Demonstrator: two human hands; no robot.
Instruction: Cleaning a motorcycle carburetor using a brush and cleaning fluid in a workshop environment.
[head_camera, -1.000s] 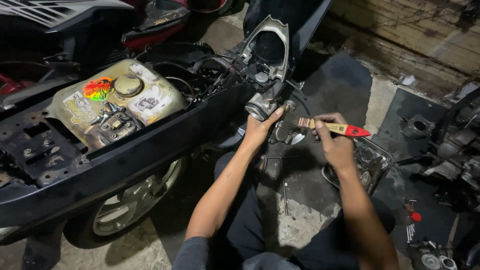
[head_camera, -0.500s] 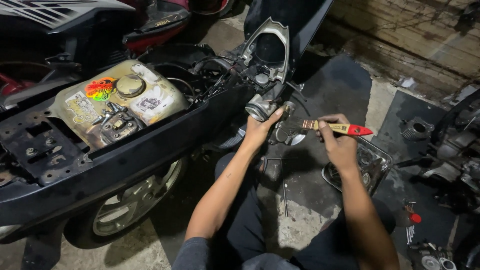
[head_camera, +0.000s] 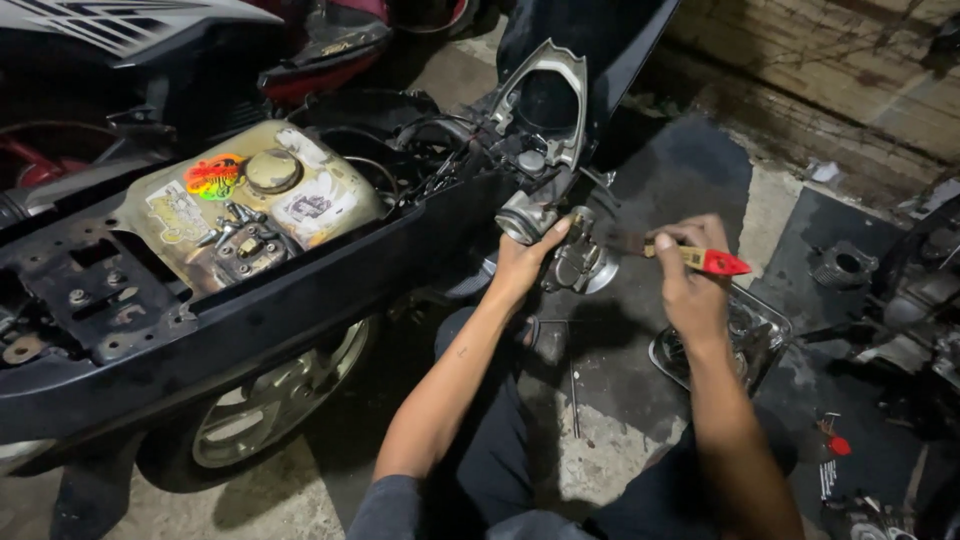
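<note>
My left hand grips a small metal carburettor-like part that hangs at the rear of a stripped black scooter. My right hand holds a brush with a yellow and red handle, its dark bristle end pointing left at the part. The part's lower half sits between my two hands, partly hidden by my fingers. Beneath my right hand lies a shiny metal tray on the floor.
The scooter's cream fuel tank with a round cap is exposed at the left, its rear wheel below. A black mat with engine parts lies at the right. A red-handled tool rests near my right knee. A brick wall runs behind.
My right hand with the brush has shifted slightly right and down along the part; my left hand keeps its hold. The view has barely moved.
</note>
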